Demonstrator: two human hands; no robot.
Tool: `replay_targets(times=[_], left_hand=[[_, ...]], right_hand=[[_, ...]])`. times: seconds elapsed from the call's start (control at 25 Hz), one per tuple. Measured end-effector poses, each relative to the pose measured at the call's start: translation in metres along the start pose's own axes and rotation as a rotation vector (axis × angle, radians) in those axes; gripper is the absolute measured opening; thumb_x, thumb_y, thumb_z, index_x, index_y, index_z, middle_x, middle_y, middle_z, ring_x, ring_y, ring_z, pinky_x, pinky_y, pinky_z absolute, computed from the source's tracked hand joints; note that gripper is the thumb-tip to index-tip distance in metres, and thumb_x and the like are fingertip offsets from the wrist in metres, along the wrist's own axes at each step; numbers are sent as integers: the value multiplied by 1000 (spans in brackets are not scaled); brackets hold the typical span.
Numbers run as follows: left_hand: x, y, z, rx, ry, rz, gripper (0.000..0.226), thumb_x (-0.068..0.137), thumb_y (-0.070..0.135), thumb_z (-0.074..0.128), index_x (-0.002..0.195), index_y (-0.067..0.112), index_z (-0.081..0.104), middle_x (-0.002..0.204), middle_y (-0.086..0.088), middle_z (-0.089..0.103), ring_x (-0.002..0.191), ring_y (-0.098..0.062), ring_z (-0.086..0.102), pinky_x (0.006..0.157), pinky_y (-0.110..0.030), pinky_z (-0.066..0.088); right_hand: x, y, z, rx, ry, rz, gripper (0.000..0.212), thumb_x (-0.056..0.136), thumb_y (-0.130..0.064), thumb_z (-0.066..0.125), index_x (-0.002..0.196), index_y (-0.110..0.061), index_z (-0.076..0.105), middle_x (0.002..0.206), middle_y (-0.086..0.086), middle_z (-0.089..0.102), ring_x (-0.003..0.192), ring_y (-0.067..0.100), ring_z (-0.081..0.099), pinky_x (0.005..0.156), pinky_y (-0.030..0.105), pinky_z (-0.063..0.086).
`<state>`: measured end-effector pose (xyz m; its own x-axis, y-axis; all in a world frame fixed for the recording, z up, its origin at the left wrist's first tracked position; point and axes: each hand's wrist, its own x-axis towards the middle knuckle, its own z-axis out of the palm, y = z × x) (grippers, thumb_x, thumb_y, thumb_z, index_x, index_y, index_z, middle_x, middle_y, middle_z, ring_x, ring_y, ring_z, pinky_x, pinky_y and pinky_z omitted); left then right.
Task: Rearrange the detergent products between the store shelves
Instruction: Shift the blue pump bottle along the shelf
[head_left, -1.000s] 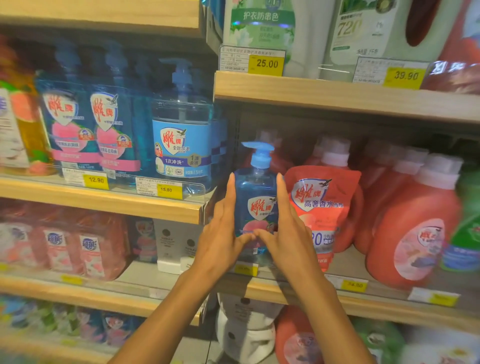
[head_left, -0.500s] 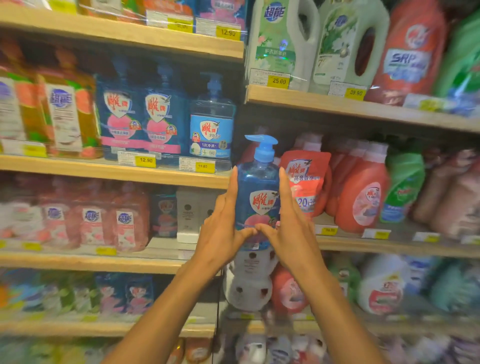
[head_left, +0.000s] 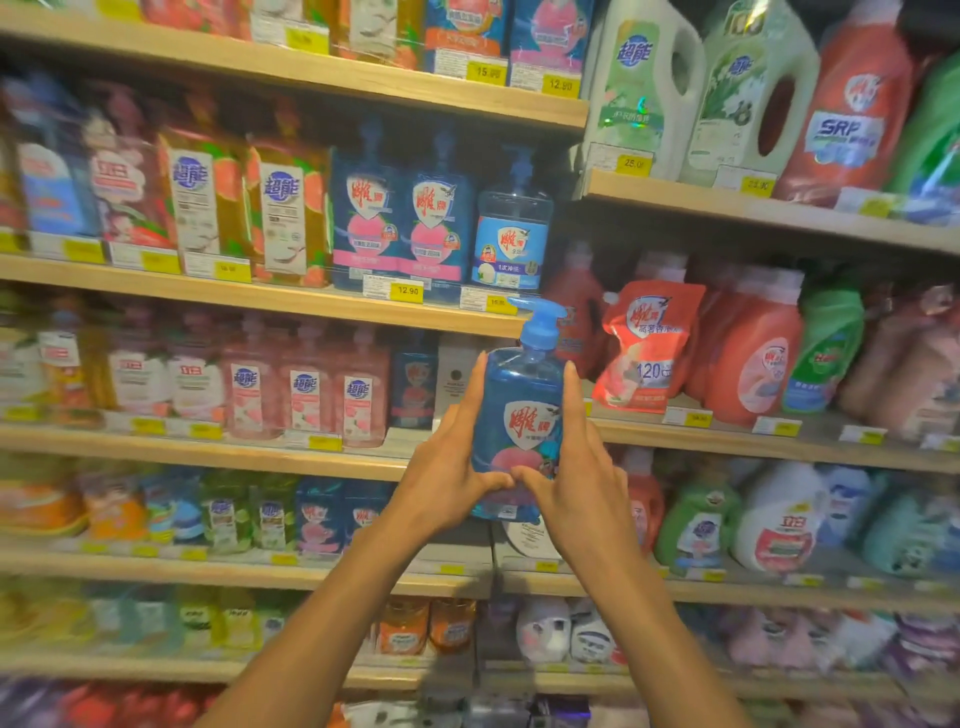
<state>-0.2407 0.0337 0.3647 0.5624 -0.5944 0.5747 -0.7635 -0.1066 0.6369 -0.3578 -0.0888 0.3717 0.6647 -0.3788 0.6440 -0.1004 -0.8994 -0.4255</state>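
Observation:
A blue pump bottle of detergent with a red-and-white shield label is upright in the air in front of the shelves, clear of any shelf board. My left hand holds its left side and my right hand its right side. On each hand the fingers run up the bottle's flank and the thumb crosses its lower front. Two matching blue bottles stand on the left unit's upper shelf. A red refill pouch leans on the right unit's shelf, behind and to the right of the held bottle.
Two shelving units meet just behind my hands. The left unit carries rows of pump bottles and pouches. On the right unit stand large white, red and green jugs. A larger clear blue pump bottle sits beside the matching pair. Yellow price tags line the shelf edges.
The blue bottle has come off the right shelf beside the red pouch and now hangs away from it. The view has pulled back, showing more shelf rows.

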Motion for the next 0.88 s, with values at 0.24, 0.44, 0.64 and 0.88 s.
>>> replay_targets(times=[0.24, 0.44, 0.64, 0.88], left_hand=[[8, -67, -23, 8, 14, -51, 130, 75, 28, 87, 148, 60, -17, 157, 20, 29, 132, -16, 51, 95, -49, 55], [37, -140, -27, 56, 10, -58, 129, 77, 26, 85, 148, 59, -17, 158, 13, 32, 134, -17, 49, 93, -49, 55], [66, -192, -20, 59, 80, 20, 122, 81, 25, 82, 150, 57, -14, 145, 42, 18, 129, -17, 54, 92, -44, 57], [86, -243, -5, 64, 203, 94, 118, 82, 23, 79, 152, 55, -9, 151, 24, 31, 123, -18, 60, 86, -35, 56]], right_hand=[[24, -10, 70, 24, -38, -18, 126, 86, -26, 80, 150, -55, -25, 140, 4, 53, 111, 29, 63, 81, 41, 50], [57, 5, 146, 46, -19, -14, 125, 87, -29, 78, 149, -56, -27, 133, 4, 55, 106, 32, 65, 84, 48, 55], [83, 24, 206, 106, 133, -69, 123, 86, -28, 81, 153, -57, -19, 143, 2, 54, 104, 28, 68, 78, 44, 57], [106, 43, 258, 61, 274, -182, 128, 77, -21, 89, 159, -46, -6, 126, 6, 62, 87, 22, 69, 61, 31, 52]])
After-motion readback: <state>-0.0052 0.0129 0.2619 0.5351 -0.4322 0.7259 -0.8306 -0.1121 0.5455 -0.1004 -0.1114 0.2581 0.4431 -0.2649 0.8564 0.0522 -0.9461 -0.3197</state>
